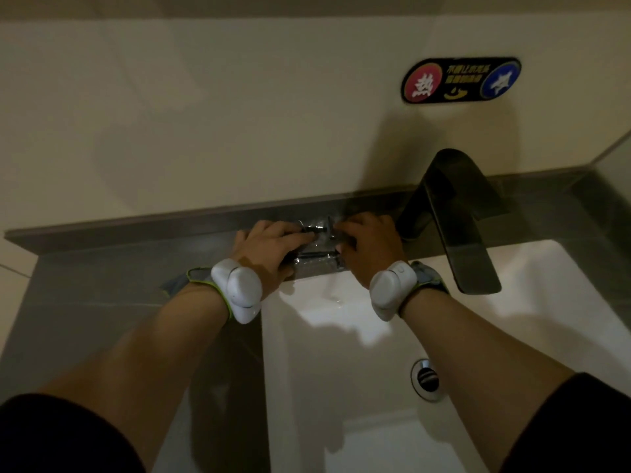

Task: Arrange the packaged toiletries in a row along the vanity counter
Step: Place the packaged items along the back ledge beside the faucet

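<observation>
Clear plastic toiletry packets (319, 245) with dark items inside lie on the grey vanity counter (102, 278), on the strip behind the basin and just left of the tap. My left hand (273, 249) rests on their left ends, fingers curled over them. My right hand (367, 245) grips their right ends. Both hands cover most of the packets, so their number is unclear. Each wrist carries a white band device.
A dark angular tap (454, 220) stands close to the right of my right hand. The white basin (478, 336) with its drain (426, 378) lies below. A grey upstand (136, 221) backs the counter. A hot/cold sticker (461, 80) is on the wall.
</observation>
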`<state>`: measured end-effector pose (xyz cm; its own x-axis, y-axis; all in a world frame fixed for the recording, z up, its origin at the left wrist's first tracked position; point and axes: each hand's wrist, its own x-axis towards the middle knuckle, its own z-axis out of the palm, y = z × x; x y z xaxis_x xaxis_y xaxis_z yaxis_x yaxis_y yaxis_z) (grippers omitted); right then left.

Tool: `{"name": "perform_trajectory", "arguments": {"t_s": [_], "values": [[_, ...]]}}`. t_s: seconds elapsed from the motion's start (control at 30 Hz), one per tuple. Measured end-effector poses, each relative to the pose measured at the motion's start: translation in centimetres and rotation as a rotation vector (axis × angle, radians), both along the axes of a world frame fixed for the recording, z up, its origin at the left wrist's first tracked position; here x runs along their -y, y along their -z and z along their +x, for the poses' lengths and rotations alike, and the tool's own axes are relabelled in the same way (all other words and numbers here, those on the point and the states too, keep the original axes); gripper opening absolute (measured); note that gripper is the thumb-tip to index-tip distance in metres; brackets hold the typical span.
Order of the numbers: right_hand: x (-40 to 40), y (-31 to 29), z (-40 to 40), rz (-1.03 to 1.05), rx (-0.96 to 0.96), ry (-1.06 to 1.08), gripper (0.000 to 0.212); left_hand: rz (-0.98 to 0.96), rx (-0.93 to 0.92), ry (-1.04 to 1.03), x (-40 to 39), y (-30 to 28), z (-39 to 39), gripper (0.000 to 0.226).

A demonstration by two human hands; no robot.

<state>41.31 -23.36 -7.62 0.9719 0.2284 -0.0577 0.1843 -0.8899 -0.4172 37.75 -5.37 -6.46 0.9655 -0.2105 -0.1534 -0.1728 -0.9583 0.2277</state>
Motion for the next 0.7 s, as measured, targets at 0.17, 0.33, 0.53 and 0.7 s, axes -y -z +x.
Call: {"name": "perform_trajectory", "arguments": {"t_s": [0.17,0.33,0.53,0.7], "values": [[-0.1,-0.2,-0.4,0.015,0.015,-0.001,0.039,0.03,-0.023,-0.029,-0.3,-0.1,0.0,0.061],[-0.2,0.0,-0.3,0.023,0.019,0.016,0.039,0.019,-0.062,-0.025,0.0,-0.1,0.1,0.06],[-0.2,0.0,-0.3,0.027,0.013,0.022,0.039,-0.047,0.003,-0.092,-0.2,-0.5,-0.3,0.054],[-0.4,-0.8,-0.9,0.015,0.03,-0.02,0.031,-0.053,0.028,-0.172,-1.5,-1.6,-1.3,0.05]]}}
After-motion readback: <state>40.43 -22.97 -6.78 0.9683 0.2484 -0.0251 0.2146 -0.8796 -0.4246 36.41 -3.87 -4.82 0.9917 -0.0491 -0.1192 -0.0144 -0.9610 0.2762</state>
